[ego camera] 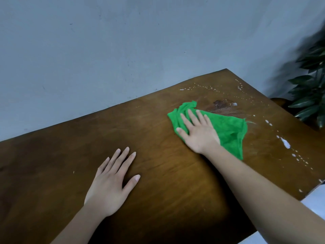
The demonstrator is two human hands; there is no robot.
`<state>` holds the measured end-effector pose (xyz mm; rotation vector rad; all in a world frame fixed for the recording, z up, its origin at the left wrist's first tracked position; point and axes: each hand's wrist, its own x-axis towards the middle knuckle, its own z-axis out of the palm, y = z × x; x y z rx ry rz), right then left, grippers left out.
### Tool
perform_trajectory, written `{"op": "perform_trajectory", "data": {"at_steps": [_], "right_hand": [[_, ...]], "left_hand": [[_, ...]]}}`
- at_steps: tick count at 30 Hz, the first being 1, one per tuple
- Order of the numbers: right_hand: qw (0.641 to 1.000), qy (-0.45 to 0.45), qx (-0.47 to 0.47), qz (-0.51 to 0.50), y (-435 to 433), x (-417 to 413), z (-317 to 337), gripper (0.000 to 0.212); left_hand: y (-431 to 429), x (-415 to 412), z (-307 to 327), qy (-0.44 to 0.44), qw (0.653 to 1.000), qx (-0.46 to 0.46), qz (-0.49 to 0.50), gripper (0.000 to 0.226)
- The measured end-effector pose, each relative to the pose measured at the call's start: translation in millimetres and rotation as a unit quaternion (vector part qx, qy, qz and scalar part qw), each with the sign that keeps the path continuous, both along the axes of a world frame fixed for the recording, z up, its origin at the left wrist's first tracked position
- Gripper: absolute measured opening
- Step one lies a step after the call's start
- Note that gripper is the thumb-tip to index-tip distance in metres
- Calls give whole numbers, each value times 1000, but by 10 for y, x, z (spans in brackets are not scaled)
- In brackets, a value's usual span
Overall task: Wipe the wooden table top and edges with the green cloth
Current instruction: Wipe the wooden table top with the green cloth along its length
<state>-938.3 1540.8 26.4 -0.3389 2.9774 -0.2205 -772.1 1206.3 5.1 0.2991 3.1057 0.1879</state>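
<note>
The wooden table [70, 155] fills the lower part of the head view, its top brown and slightly streaked. A crumpled green cloth [226, 131] lies on the table's right half. My right hand [198, 131] presses flat on the cloth's left part, fingers spread and pointing away from me. My left hand [112, 182] rests palm down on bare wood nearer to me, fingers apart, holding nothing. White droplets and smears [285, 143] dot the wood along the right side and far right corner. A wet dark patch [223, 104] sits just beyond the cloth.
A pale grey wall [123, 50] runs behind the table's far edge. A leafy dark green plant [311, 92] stands past the table's right corner. A white surface [314, 203] shows beyond the near right edge.
</note>
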Motion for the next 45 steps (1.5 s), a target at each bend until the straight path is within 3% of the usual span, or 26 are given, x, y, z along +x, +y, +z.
{"op": "perform_trajectory", "data": {"at_steps": [7,13,26,34,45], "right_hand": [[988,15,-15,154,-1223,89,-54,73],[981,10,-46,190,-1436,-455,-59,66],[999,13,-45,4,-126,-1822,-8,68],[988,23,-34,-151,865,-1923,8,71],[994,17,-3,-107,621,-1094,-33,81]], "left_hand": [[49,-220,4,3,1000,-10,-1,74],[68,-469,19,0,1000,-3,-4,74],[88,-981,-52,25,999,-3,-29,71],[115,-1036,-34,18,999,-5,-27,71],[136,-1114,-13,-2,1000,-14,-12,74]]}}
